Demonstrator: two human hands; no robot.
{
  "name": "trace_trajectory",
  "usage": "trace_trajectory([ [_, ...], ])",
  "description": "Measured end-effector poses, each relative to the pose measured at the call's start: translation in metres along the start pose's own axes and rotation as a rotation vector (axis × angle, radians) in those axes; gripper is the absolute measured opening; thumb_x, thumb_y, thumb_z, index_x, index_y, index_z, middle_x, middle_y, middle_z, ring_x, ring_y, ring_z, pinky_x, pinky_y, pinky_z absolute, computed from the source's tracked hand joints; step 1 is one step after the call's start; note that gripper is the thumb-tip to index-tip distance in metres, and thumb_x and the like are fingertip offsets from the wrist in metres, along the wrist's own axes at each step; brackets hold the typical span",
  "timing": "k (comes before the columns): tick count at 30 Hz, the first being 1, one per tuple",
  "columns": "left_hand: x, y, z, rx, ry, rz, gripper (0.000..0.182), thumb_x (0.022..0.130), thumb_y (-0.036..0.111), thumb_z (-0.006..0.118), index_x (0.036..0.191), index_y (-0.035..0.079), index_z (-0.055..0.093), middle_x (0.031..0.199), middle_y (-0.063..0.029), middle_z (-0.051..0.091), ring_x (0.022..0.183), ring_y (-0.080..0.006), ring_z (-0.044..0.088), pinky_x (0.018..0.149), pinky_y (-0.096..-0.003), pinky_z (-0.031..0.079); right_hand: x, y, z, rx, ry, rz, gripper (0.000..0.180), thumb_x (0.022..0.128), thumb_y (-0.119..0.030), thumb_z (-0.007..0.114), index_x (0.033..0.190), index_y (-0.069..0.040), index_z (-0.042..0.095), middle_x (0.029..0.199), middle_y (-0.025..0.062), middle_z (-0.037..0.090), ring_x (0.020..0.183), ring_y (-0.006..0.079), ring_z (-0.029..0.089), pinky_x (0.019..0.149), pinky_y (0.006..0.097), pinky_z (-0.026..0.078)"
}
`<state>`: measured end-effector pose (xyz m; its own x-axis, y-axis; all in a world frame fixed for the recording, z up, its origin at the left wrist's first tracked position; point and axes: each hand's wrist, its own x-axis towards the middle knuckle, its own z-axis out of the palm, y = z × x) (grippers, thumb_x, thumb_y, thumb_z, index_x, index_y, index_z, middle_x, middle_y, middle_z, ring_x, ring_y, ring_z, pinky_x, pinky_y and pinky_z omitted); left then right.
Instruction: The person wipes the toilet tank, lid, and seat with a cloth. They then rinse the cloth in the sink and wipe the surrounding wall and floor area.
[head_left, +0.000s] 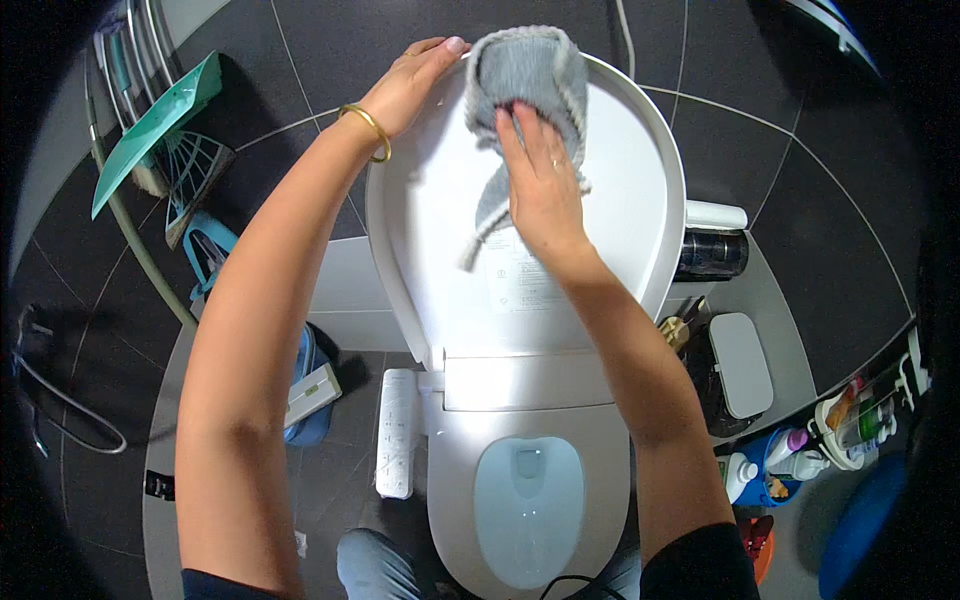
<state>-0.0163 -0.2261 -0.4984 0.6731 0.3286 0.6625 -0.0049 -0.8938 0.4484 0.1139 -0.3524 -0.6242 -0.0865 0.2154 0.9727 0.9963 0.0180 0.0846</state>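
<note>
The white toilet lid stands raised, its inner face towards me. My left hand rests on the lid's upper left rim, thumb towards the edge, with no cloth in it. Under the fingers of my right hand, a grey cloth with a pale fringed border lies pressed to the upper middle of the lid's inner face; one corner trails down beside a label bearing writing. Below, the toilet seat is down around the pale blue-looking bowl.
A control panel juts out left of the seat. At the far left hang a turquoise dustpan and brushes. On the right stand a lidded bin, a blue bucket of bottles and a shelf rack. A blue container sits lower left.
</note>
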Motion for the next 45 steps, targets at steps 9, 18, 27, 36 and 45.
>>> trace_trajectory([
  [9, -0.001, 0.002, 0.004, -0.076, 0.046, -0.072, 0.092, 0.089, 0.073, 0.041, 0.136, -0.006, 0.049, 0.142, -0.0253, 0.044, 0.134, -0.035, 0.042, 0.112, -0.0397, 0.03, -0.005, 0.015, 0.002, 0.245, 0.02, 0.076, 0.016, 0.087, -0.013, 0.061, 0.098, -0.005, 0.067, 0.097, 0.0176, 0.067, 0.091, 0.039, 0.063, 0.078, 0.0474, 0.05],
  [18, -0.009, 0.002, 0.008, -0.039, 0.075, -0.134, 0.084, 0.086, 0.073, 0.044, 0.136, 0.006, 0.055, 0.142, -0.0194, 0.049, 0.134, -0.0362, 0.044, 0.109, -0.0434, 0.036, -0.143, -0.057, -0.017, 0.29, -0.602, -0.045, 0.034, 0.089, -0.019, 0.058, 0.121, -0.01, 0.061, 0.131, 0.0153, 0.056, 0.126, 0.0317, 0.05, 0.11, 0.0456, 0.034],
  [27, 0.017, -0.03, -0.007, -0.012, -0.12, -0.03, 0.08, 0.095, 0.066, 0.037, 0.121, -0.005, 0.062, 0.116, -0.0195, 0.065, 0.11, -0.0255, 0.059, 0.099, -0.0356, 0.041, -0.004, -0.078, 0.067, -0.153, -0.239, 0.153, 0.025, 0.091, -0.027, 0.053, 0.09, -0.007, 0.068, 0.08, 0.014, 0.068, 0.071, 0.0367, 0.065, 0.071, 0.0509, 0.05],
  [36, 0.006, -0.018, -0.003, -0.038, 0.028, -0.139, 0.091, 0.089, 0.074, 0.039, 0.129, -0.005, 0.057, 0.133, -0.0242, 0.055, 0.127, -0.0301, 0.048, 0.109, -0.0367, 0.033, -0.234, -0.09, 0.056, 0.575, -0.764, 0.133, 0.044, 0.091, -0.022, 0.056, 0.132, -0.007, 0.053, 0.138, 0.0135, 0.052, 0.133, 0.0301, 0.045, 0.114, 0.0398, 0.032],
  [45, 0.011, -0.03, -0.004, -0.101, -0.004, -0.077, 0.084, 0.092, 0.07, 0.04, 0.129, -0.004, 0.058, 0.128, -0.02, 0.058, 0.121, -0.0265, 0.053, 0.106, -0.035, 0.036, -0.077, 0.049, -0.049, -0.15, -0.397, 0.32, 0.052, 0.087, -0.043, 0.062, 0.125, -0.008, 0.058, 0.119, 0.0156, 0.064, 0.112, 0.0342, 0.058, 0.101, 0.0441, 0.042],
])
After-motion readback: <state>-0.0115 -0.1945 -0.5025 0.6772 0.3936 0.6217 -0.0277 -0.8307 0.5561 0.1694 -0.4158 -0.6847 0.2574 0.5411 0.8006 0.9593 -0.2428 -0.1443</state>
